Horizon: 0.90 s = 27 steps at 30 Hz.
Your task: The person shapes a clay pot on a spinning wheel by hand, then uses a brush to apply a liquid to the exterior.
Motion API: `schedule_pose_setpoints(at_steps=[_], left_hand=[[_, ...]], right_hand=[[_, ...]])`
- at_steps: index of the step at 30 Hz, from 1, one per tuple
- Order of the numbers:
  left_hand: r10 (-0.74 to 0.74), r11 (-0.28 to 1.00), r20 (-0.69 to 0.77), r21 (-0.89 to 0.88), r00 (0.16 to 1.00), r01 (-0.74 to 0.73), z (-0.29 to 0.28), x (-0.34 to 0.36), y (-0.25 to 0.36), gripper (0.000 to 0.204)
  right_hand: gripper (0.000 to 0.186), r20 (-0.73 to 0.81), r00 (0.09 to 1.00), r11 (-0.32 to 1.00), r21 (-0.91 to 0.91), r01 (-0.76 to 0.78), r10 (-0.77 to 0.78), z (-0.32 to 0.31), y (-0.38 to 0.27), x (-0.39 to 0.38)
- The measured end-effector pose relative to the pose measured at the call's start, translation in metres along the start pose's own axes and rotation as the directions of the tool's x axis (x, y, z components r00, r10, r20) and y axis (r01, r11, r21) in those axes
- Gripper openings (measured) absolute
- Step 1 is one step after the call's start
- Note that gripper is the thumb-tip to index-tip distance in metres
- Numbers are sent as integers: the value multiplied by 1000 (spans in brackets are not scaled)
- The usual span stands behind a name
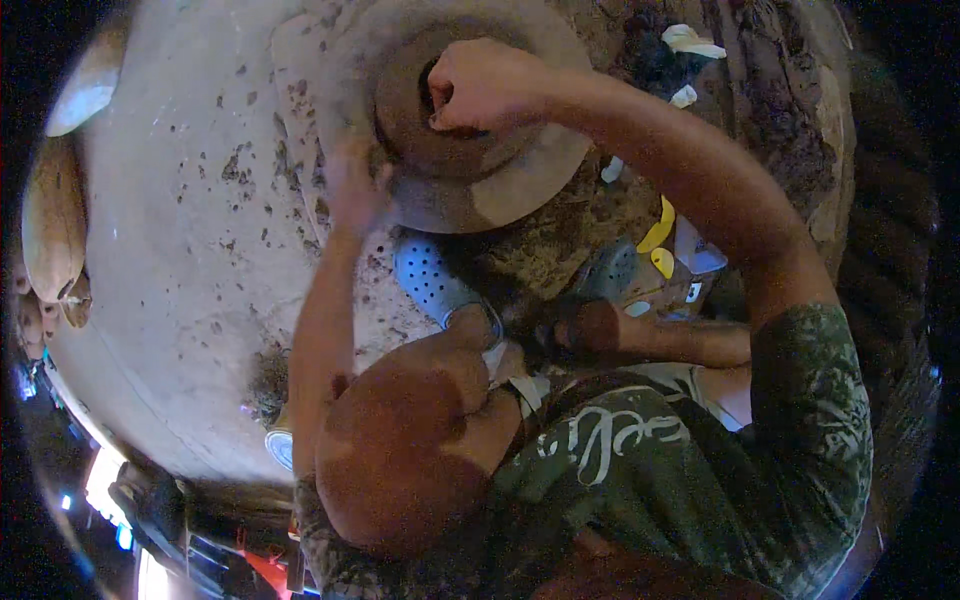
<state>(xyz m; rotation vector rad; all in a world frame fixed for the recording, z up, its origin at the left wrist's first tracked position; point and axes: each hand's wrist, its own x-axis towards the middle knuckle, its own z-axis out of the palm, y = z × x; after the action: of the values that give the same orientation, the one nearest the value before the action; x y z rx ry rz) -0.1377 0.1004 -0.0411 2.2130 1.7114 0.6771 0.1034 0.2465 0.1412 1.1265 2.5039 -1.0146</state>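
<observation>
A round potter's wheel (525,192) lies in front of me at the top of the view, its surface smeared as if turning. On its middle sits a low round brown clay piece (398,105) with a dark opening. My right hand (490,85) reaches over that opening from the right. Its fingers are curled closed at the inner edge, and what they pinch, if anything, is hidden. Beside the wheel's left rim is my left hand (355,185), smeared by motion. Its thumb points toward the wheel, but the other fingers are too blurred to read.
Blue clogs (428,275) are on my feet below the wheel. Right of it lie yellow curved pieces (656,226), a clear bluish container (703,255) and a crumpled white scrap (692,42). Large brown vessels (55,220) stand far left. Dried clay spots the floor.
</observation>
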Motion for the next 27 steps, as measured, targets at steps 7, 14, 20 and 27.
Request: schedule_pose_setpoints(at_steps=[7,14,20,27], left_hand=[[-102,990,-198,74,975,118,-37,62,-24,49],[-243,970,-93,-24,965,242,-24,45,35,45],[-139,990,-128,-29,982,136,-3,50,16,50],[-191,981,-97,6,977,192,7,41,8,54]], right_hand=[[26,-8,995,994,-43,101,-102,-5,9,-10],[23,69,992,960,-254,116,-102,-28,1,-23],[31,-166,982,985,-158,64,-90,-59,25,-29],[42,-90,995,999,26,-36,38,-77,35,-9]])
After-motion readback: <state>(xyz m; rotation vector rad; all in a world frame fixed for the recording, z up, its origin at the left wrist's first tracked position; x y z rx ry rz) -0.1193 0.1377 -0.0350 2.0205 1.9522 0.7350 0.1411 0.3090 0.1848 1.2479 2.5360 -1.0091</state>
